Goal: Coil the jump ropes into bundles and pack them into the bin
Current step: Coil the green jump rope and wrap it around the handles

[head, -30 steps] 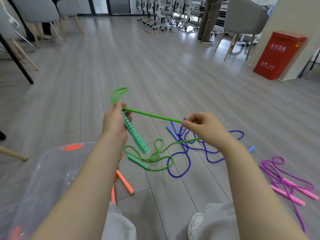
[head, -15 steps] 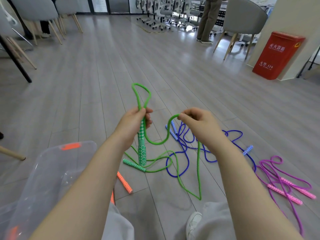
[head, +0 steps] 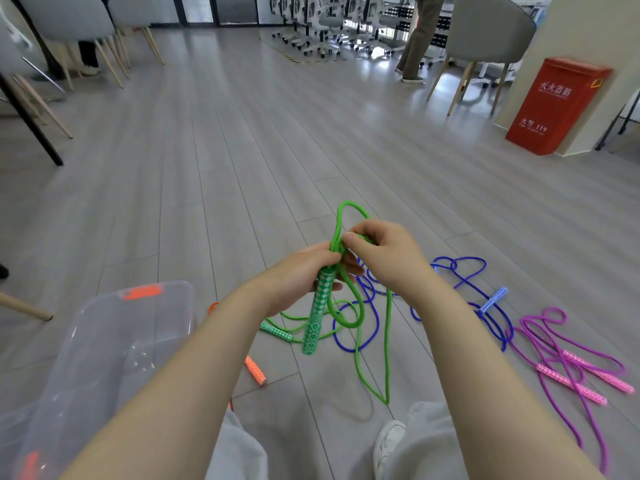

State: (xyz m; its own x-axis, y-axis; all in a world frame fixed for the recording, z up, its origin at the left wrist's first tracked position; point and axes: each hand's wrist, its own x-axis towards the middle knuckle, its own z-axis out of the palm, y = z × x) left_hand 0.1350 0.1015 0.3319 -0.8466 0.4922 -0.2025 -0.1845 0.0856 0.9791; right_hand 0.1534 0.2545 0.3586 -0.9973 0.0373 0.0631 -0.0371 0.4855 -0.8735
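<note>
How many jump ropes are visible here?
4: green rope in both hands, blue rope behind them, purple rope at right, orange rope beside the bin, partly hidden.

- At your 2 o'clock, a red box (head: 555,107) stands against a pillar (head: 588,46).
- At 1 o'clock, a grey chair (head: 485,36); beside it a person's legs (head: 417,39).
- At 10 o'clock, more chairs (head: 79,22).

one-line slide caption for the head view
Both hands coil a green jump rope beside a clear plastic bin.
</note>
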